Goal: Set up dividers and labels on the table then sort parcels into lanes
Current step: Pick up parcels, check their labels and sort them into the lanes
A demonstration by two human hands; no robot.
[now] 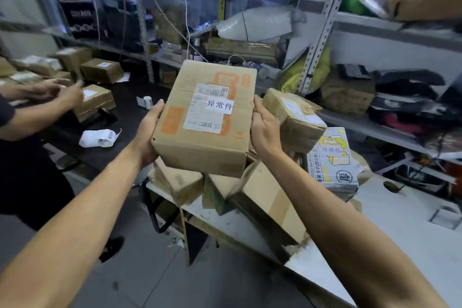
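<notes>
I hold a brown cardboard parcel [200, 137] in the air in front of me, orange print and a white shipping label with a white slip of Chinese characters on its top face. My left hand [150, 130] grips its left side, thumb on top. My right hand [263, 130] grips its right side. Below it lies a pile of brown parcels [265, 197] on a white table [375, 245]. A white-and-yellow printed parcel [332, 160] with the same slip lies at the pile's right.
Another person [37, 107] at the left handles parcels [95, 102] on a dark table [125, 117], where white label rolls [98, 137] lie. More boxes [100, 70] stand at its far end. Metal shelves [320, 7] full of bags and clothes rise behind both tables.
</notes>
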